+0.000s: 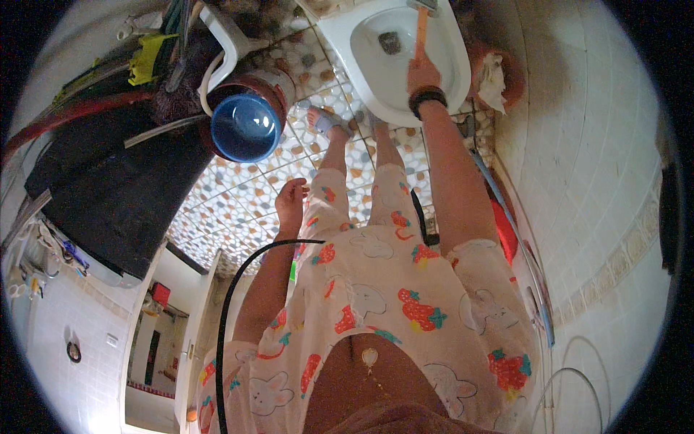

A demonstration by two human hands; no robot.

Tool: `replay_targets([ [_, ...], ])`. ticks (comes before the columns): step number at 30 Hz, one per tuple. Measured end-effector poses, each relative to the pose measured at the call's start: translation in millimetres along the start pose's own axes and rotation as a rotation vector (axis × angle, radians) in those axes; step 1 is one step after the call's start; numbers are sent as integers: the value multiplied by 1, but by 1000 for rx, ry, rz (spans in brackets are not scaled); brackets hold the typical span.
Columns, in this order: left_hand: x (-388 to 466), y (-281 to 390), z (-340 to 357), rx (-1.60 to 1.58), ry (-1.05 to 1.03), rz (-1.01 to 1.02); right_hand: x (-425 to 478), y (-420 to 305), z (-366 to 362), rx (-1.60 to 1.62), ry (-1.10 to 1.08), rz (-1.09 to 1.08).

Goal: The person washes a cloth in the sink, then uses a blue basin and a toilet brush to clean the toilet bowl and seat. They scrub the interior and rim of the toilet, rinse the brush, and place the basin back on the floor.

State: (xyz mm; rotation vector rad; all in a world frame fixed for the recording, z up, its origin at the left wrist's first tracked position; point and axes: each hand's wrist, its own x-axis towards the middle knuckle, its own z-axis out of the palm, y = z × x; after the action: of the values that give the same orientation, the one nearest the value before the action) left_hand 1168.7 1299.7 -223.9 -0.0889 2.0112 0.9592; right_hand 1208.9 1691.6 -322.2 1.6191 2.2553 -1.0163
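Observation:
My right hand (424,77) is closed around the orange handle of a brush (422,32). The brush reaches over the white ceramic toilet bowl (374,103), and its head lies at the bowl's far rim, cut off by the picture's top edge. Inside the bowl a dark drain opening (389,43) shows to the left of the handle. Beside my left thigh hangs my left hand (291,202), fingers loosely bent and holding nothing. It is nearest to the printed trouser leg, above the pebble-patterned tile floor (227,190).
At the left stand a blue plastic basin (245,127) on a reddish bucket (271,87), a white stool-like piece (222,49) and several long handles. A red bin (509,70) with white paper stands right of the toilet. A bluish hose (496,184) runs along the tiled wall (574,163).

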Motion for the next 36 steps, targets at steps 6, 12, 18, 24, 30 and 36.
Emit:
replay_targets([
  [6, -7, -26, -6, -154, -23, -28, -77, -17, 65, -142, -255, -123],
  [12, -10, -22, -22, -173, 37, -41, -82, -38, 3, -172, -293, -256],
  [18, -8, -43, -23, -134, 75, -81, -75, -11, 42, -328, -333, -172],
  [24, -20, -37, -29, -165, 74, -49, -117, 72, -13, -580, -518, -159],
  [30, -23, -45, -34, -82, 145, -66, -114, 34, -52, -603, -432, -322],
  [36, -26, -36, -30, -152, 144, 17, -38, -57, -3, -915, -498, -487],
])
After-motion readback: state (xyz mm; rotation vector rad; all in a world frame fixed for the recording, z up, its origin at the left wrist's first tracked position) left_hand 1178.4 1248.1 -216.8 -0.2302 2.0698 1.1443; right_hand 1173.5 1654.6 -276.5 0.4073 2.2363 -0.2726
